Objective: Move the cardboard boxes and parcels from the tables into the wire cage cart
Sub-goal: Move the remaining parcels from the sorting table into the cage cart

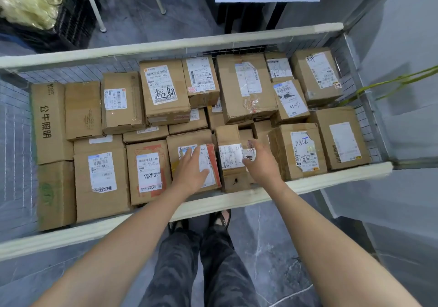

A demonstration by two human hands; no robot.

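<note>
My left hand lies flat on the red-edged box beneath it in the wire cage cart, my right hand relaxed, empty, against the small box: likely light, stiff, best gripped by its sides.

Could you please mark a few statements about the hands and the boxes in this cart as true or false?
1. The left hand rests with straight fingers on the red-edged box. True.
2. The wire cage cart stands empty. False: cardboard boxes fill it from side to side.
3. The right hand lifts a box above the cart's rim. False: it touches the small box, which sits in the cart among the others.
4. The box marked 5082 lies to the left of the left hand. True.
</note>
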